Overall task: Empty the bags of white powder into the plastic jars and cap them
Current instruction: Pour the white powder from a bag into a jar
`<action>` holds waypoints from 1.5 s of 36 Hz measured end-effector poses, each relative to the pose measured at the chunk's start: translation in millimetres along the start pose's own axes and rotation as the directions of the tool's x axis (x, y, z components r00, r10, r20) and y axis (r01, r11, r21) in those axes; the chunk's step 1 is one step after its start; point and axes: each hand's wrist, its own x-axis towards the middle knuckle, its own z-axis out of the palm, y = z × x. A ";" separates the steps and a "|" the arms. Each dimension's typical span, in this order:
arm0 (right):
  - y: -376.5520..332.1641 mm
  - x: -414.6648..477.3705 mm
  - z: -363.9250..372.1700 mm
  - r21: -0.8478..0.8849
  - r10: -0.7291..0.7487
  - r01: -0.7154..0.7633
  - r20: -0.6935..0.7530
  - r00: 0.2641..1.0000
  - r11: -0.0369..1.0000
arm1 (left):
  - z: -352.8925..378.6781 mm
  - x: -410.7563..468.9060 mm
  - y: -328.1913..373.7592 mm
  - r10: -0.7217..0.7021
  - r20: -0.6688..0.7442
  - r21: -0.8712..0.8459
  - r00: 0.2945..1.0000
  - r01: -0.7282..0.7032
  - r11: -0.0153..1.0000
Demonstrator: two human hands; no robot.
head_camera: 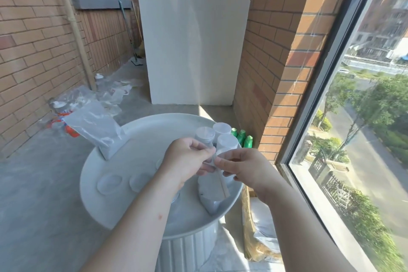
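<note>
Just below the middle of the frame, the left hand [185, 161] and right hand [245, 168] both pinch the top edge of a bag of white powder [213, 194]. Fingers and thumbs are closed on the film from either side. The bag stands on the round white tray [88, 185], leaning toward the lower right. The step looks like opening the bag's mouth. It would go best if the two sides were pulled apart evenly, with the base kept on the tray and the opening upright, so no powder puffs out. The plastic jars [227, 142] cluster just above the hands, so the pour is a short move. A second bag of powder [95, 128] leans on the tray's rim at mid-left, and loose lids [109, 183] lie lower left.
</note>
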 end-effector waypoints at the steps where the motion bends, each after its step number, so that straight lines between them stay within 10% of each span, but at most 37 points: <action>1: 0.0 -0.8 0.4 0.006 0.001 -0.001 0.000 1.000 1.000 | 1.6 -0.5 -0.4 0.005 -0.001 -0.002 1.000 -0.005 1.000; 29: 2.0 -5.1 3.5 0.036 0.089 -0.088 -0.039 0.995 0.996 | 6.0 5.4 -4.6 0.007 -0.081 0.070 0.997 -0.001 0.998; 41: 4.4 -2.5 10.6 -0.208 -0.016 -0.003 -0.088 0.996 0.978 | 7.2 6.0 -7.0 0.046 -0.157 0.095 0.986 -0.031 0.995; 54: 10.9 3.4 22.3 -0.005 0.060 -0.061 -0.167 0.984 0.998 | 6.2 5.5 -7.3 0.048 -0.172 0.158 0.984 -0.021 0.987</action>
